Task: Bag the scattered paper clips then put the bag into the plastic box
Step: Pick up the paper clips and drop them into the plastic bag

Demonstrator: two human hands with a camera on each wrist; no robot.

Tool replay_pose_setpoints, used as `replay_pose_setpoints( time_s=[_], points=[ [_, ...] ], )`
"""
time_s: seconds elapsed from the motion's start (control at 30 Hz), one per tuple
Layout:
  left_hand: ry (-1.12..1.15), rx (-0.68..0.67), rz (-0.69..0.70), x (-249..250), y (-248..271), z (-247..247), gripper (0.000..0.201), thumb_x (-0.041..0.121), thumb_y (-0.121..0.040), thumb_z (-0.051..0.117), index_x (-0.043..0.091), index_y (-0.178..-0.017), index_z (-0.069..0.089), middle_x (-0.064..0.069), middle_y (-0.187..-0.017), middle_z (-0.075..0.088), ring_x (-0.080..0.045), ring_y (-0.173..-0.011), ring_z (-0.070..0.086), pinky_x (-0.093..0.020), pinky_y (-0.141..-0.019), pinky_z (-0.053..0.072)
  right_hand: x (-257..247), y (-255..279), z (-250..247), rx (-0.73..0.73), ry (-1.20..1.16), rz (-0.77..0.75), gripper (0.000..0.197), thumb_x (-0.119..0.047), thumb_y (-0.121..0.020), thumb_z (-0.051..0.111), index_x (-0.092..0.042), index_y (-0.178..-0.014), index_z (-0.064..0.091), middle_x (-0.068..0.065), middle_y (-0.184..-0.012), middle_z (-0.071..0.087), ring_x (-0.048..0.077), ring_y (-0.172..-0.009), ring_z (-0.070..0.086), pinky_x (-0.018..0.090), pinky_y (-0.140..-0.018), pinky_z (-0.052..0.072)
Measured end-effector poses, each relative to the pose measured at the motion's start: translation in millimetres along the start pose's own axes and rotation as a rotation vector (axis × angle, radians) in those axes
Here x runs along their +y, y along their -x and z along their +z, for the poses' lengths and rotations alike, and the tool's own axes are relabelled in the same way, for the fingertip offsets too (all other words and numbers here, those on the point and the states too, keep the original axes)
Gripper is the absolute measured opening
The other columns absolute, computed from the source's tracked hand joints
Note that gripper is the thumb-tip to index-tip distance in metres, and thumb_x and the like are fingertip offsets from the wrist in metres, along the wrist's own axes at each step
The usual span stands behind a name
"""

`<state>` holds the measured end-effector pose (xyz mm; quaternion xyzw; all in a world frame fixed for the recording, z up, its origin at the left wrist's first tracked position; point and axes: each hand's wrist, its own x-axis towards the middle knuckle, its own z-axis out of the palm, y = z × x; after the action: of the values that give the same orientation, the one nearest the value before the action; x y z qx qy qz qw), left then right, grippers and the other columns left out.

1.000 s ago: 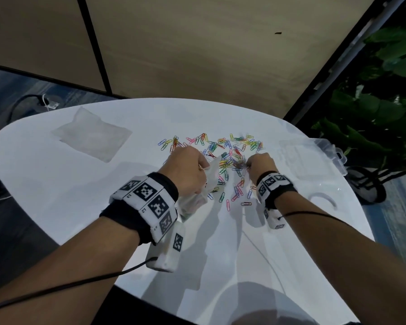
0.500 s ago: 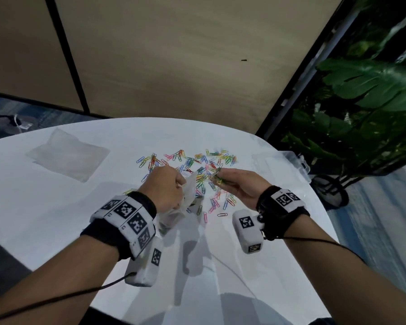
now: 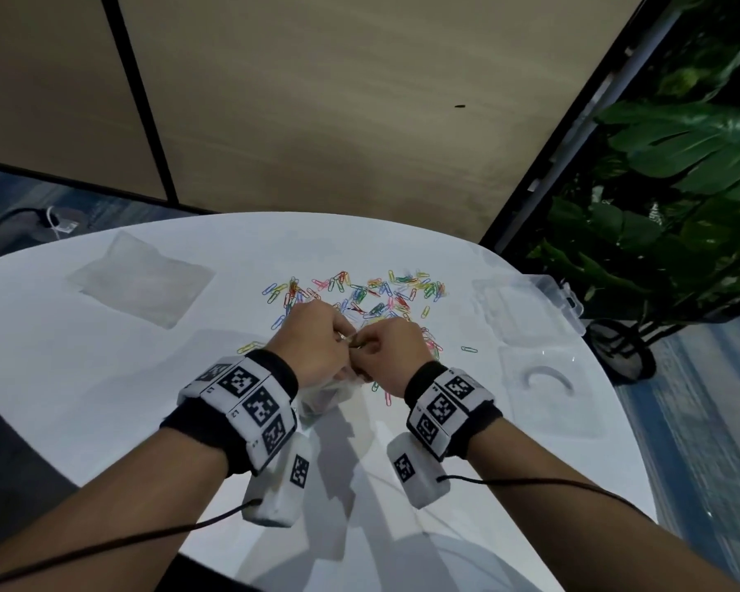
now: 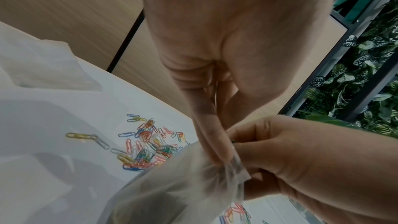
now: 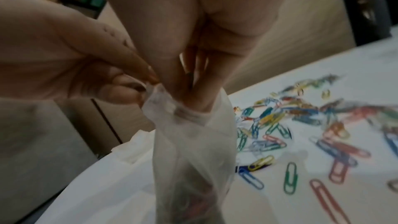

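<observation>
Colourful paper clips lie scattered on the white table just beyond my hands. My left hand pinches the rim of a small clear plastic bag, which hangs below with some clips inside. In the left wrist view my left hand pinches the bag at its rim. In the right wrist view my right hand has its fingertips bunched in the mouth of the bag, holding a green paper clip. The clear plastic box stands open at the right.
The box's clear lid lies near the right table edge. A stack of spare clear bags sits at the far left. A wood-panel wall rises behind, and leafy plants stand to the right.
My right hand has come from the clip pile, turned over, and moved left to the bag's mouth with clips in its fingers. My left hand has kept hold of the bag.
</observation>
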<state>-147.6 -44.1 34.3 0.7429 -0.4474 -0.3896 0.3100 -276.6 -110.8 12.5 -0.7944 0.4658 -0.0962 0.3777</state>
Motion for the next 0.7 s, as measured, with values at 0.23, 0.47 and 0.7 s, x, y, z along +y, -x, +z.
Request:
replay_pose_setpoints(
  time_s=[0.23,0.47,0.7],
  points=[
    [-0.018,0.041,0.011,-7.0,-3.4,-11.0,0.027,-0.003,-0.087,0.056,0.007,-0.100,0.077,-0.016,-0.085,0.076,-0.026,-0.072,0.076,-0.040,-0.077,0.064,22.9,-16.9,-40.9,-0.118,-0.544,0.154,0.013,-0.007,-0.091,0.063,-0.005,-0.099,0.073,0.012,-0.098,0.075,0.023,-0.092,0.071,0.035,-0.075,0.061],
    [-0.041,0.047,0.014,-8.8,-0.1,-15.8,0.029,-0.003,-0.089,0.055,0.005,-0.109,0.075,-0.016,-0.112,0.070,-0.034,-0.102,0.070,-0.043,-0.089,0.060,133.4,-37.7,-43.3,-0.119,0.451,0.453,0.075,-0.032,-0.091,0.060,-0.012,-0.153,0.022,0.009,-0.157,0.031,0.026,-0.143,0.033,0.035,-0.115,0.028],
    [-0.096,0.043,0.014,-6.2,3.1,-21.2,0.031,-0.003,-0.090,0.054,0.006,-0.111,0.073,-0.016,-0.108,0.072,-0.029,-0.072,0.076,-0.041,-0.078,0.063,118.1,-63.4,-1.9,-0.139,0.506,0.223,0.077,-0.033,-0.090,0.057,-0.025,-0.155,0.016,0.008,-0.162,0.015,0.034,-0.143,0.029,0.044,-0.115,0.032]
  ],
)
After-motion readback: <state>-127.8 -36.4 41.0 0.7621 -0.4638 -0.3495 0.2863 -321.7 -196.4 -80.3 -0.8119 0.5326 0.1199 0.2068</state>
